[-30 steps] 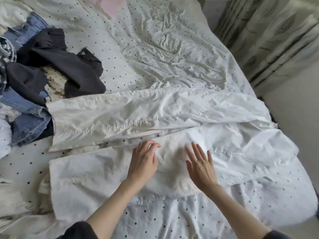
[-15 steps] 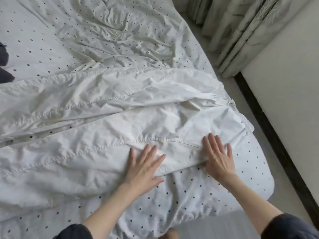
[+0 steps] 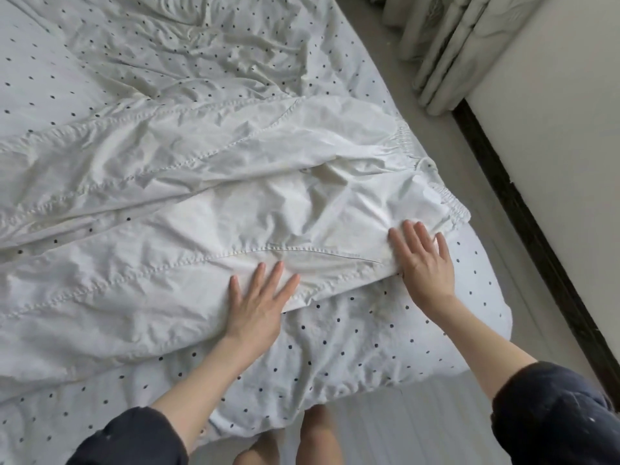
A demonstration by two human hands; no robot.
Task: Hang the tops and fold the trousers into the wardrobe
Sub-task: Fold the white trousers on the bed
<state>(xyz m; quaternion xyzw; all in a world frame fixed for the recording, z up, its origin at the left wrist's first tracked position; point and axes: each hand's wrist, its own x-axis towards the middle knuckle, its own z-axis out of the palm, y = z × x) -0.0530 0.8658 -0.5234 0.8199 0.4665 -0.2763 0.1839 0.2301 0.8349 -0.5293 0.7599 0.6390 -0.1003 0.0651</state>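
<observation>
White trousers (image 3: pixel 235 196); white bedsheet (image 3: pixel 335 347), dark dots; navy sleeves (image 3: pixel 550 414); black skirting (image 3: pixel 536 236).

A big bed with a white sheet covered in small dark dots (image 3: pixel 352 347) fills most of the view. The sheet is wrinkled, most of all near the top. Its corner sticks out toward the right. Beside the bed runs a pale grey floor (image 3: pixel 503 263). A plain white wall (image 3: pixel 553 129) stands on the right, with a dark strip of skirting board (image 3: pixel 523 223) along its bottom. Pale, leaf-patterned curtains (image 3: pixel 446 52) hang in folds in the top right corner, reaching down to the floor. Soft daylight falls on everything
</observation>
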